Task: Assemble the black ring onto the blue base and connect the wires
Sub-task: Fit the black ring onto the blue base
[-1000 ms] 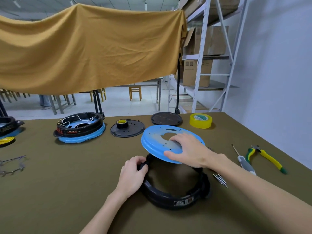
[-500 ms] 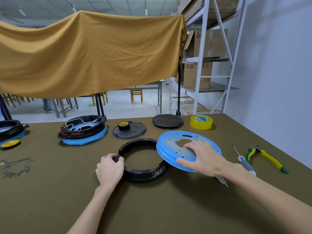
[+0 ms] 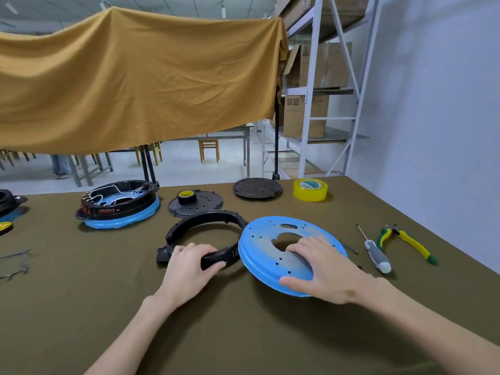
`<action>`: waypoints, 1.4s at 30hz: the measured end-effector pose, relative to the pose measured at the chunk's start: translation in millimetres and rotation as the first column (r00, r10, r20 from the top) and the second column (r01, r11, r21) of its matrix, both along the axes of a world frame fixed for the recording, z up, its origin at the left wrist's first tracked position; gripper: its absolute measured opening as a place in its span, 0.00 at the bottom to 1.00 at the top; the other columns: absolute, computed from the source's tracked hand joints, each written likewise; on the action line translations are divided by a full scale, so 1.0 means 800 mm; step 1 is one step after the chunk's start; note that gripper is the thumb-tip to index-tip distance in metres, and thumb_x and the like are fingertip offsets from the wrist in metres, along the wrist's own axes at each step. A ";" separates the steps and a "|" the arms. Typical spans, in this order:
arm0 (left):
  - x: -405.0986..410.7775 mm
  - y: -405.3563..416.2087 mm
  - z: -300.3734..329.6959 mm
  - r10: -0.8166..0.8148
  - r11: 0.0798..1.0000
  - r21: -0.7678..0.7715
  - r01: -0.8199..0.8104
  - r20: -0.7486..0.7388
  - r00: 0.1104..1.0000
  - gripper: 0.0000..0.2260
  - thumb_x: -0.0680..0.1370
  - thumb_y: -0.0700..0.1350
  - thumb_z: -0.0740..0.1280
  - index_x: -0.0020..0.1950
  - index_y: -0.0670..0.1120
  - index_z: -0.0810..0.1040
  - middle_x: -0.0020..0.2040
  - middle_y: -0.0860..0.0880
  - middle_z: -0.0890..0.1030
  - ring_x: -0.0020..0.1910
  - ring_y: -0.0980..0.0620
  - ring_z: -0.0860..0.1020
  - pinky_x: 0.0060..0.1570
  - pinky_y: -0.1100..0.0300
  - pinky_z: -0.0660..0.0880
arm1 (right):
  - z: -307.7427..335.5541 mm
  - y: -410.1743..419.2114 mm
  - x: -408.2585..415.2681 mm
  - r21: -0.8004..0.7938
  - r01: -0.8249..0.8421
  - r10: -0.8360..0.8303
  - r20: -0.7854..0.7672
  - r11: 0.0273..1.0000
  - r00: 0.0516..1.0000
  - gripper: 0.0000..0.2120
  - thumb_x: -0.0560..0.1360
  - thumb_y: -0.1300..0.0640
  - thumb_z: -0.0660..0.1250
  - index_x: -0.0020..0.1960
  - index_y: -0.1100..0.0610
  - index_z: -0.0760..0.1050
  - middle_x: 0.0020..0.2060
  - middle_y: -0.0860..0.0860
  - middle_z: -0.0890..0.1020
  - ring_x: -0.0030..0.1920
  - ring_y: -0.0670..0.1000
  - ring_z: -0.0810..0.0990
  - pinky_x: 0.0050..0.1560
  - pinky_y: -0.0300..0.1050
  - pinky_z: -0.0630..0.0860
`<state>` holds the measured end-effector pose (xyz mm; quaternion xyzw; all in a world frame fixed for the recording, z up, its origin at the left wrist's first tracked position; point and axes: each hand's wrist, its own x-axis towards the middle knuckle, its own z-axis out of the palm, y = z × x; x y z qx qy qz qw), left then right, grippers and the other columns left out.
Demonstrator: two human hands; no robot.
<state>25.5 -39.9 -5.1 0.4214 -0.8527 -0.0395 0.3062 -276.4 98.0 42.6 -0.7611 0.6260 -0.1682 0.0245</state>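
Note:
The black ring sits mid-table on the olive cloth, its near rim gripped by my left hand, fingers curled over the edge. To its right is the blue base, a round perforated disc tilted with its left edge raised beside the ring. My right hand holds the disc, fingers reaching into its centre cut-out and thumb at the near rim. Loose wires lie at the far left.
A finished black-on-blue assembly with white wires stands back left. Behind are a grey disc with a tape roll, a dark lid and yellow tape. A screwdriver and pliers lie right.
The ring has been slid left and away from under the blue disc; my left hand has shifted to its near rim. The disc now sits beside the ring, at its right.

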 end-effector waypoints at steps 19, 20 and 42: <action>-0.042 0.029 0.018 0.003 0.999 -0.051 -0.011 -0.157 0.988 0.10 0.79 0.60 0.70 0.57 0.58 0.82 0.47 0.64 0.81 0.48 0.60 0.75 0.63 0.56 0.67 | -0.029 -0.005 -0.003 0.013 0.053 -0.054 0.118 0.999 0.992 0.35 0.78 0.28 0.53 0.77 0.48 0.67 0.71 0.45 0.68 0.71 0.46 0.66 0.74 0.47 0.64; -0.048 0.033 0.016 -0.003 0.997 -0.071 -0.007 -0.144 0.990 0.11 0.78 0.60 0.70 0.57 0.58 0.82 0.46 0.64 0.81 0.47 0.60 0.75 0.61 0.57 0.67 | -0.033 -0.001 -0.012 0.093 0.058 -0.068 0.109 0.994 0.992 0.38 0.76 0.26 0.55 0.79 0.45 0.61 0.74 0.45 0.64 0.73 0.47 0.64 0.74 0.47 0.63; -0.036 -0.006 0.000 0.343 0.827 0.558 0.070 -0.600 0.723 0.19 0.86 0.49 0.61 0.77 0.47 0.68 0.70 0.50 0.75 0.69 0.52 0.72 0.64 0.61 0.69 | -0.033 -0.079 0.008 0.190 0.204 -0.279 0.680 0.960 0.678 0.55 0.70 0.21 0.59 0.85 0.52 0.47 0.84 0.47 0.51 0.82 0.49 0.55 0.78 0.51 0.56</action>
